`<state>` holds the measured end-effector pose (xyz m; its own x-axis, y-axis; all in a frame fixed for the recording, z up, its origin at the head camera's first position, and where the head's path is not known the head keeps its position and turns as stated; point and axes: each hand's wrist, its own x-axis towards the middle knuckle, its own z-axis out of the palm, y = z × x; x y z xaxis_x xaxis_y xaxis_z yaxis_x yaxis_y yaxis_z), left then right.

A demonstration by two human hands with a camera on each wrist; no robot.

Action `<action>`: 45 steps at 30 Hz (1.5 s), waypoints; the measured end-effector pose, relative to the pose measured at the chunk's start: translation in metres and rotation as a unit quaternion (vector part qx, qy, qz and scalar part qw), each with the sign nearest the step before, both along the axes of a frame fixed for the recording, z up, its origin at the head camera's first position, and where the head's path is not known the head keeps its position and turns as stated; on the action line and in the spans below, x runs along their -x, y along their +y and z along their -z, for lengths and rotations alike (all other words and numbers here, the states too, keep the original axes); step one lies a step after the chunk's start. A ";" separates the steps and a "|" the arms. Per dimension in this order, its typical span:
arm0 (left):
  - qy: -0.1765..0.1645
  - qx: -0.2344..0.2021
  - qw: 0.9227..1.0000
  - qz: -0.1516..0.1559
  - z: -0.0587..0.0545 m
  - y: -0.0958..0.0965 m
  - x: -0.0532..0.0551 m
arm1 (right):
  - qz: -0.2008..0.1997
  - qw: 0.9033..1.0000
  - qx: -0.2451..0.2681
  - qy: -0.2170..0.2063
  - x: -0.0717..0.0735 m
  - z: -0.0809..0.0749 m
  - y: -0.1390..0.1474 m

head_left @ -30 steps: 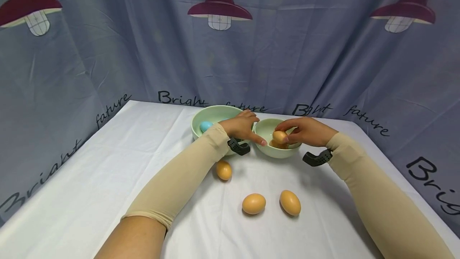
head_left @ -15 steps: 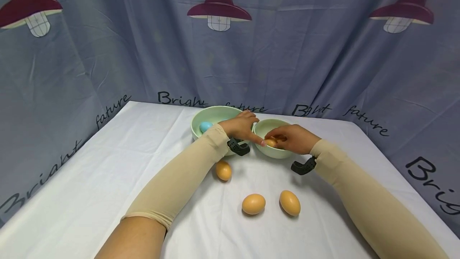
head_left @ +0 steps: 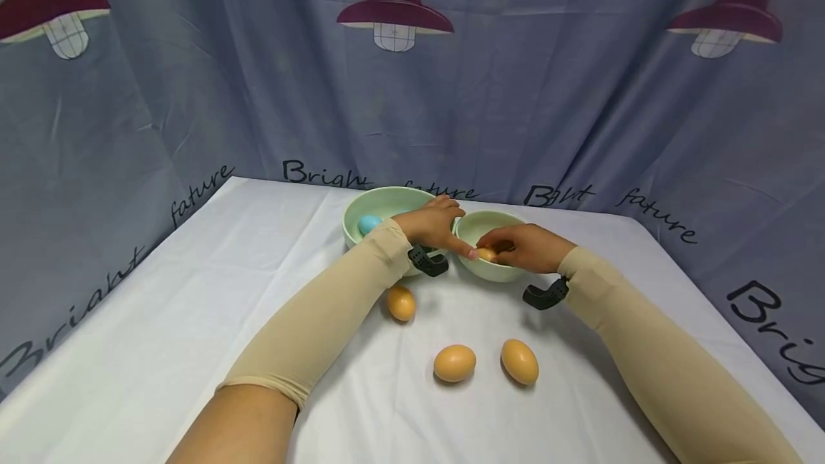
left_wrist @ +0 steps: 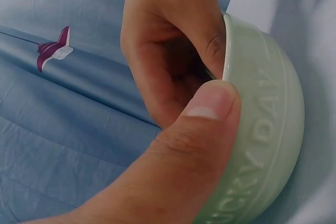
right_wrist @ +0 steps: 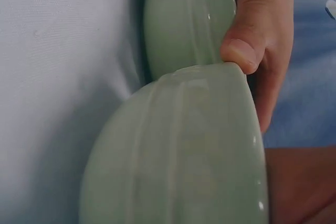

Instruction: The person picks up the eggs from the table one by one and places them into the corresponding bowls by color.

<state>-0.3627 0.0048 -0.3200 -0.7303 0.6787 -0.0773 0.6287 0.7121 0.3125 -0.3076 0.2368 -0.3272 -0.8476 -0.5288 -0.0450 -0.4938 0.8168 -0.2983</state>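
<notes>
My left hand [head_left: 432, 226] spans the gap between two pale green bowls, fingers stretched out and thumb resting on the rim of the smaller bowl [head_left: 493, 272]. The left wrist view shows that thumb close up against the bowl's lettered wall [left_wrist: 262, 129]. Down inside the smaller bowl, my right hand [head_left: 531, 248] has curled fingers around a tan egg [head_left: 486, 254]; only part of the egg shows. The larger bowl [head_left: 387, 195] at left contains a light blue egg [head_left: 369, 224], with the rest of its inside partly hidden by my left hand.
Three tan eggs lie apart on the white tablecloth [head_left: 193, 335]: one egg [head_left: 401, 303] below the larger bowl, another egg [head_left: 455, 364] nearer the front, and one more egg [head_left: 519, 361] to its right. A blue-grey printed curtain [head_left: 399, 106] hangs behind the table.
My right hand has moved left and down into the smaller bowl with the tan egg, then stayed there over the last half second. My left hand has kept its place at the rim.
</notes>
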 end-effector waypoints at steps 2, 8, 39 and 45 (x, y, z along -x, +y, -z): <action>-0.002 0.005 1.000 0.000 0.001 0.001 0.001 | 0.003 1.000 -0.002 -0.001 -0.002 -0.003 0.000; -0.003 0.016 1.000 0.001 0.000 0.003 0.000 | 0.018 0.998 0.011 0.061 -0.025 -0.026 -0.013; 0.007 0.009 1.000 0.006 -0.003 0.000 0.001 | -0.232 0.966 -0.112 -0.020 -0.127 -0.028 -0.103; 0.000 0.004 1.000 0.009 -0.002 0.000 0.002 | -0.250 0.963 -0.101 -0.027 -0.130 -0.028 -0.104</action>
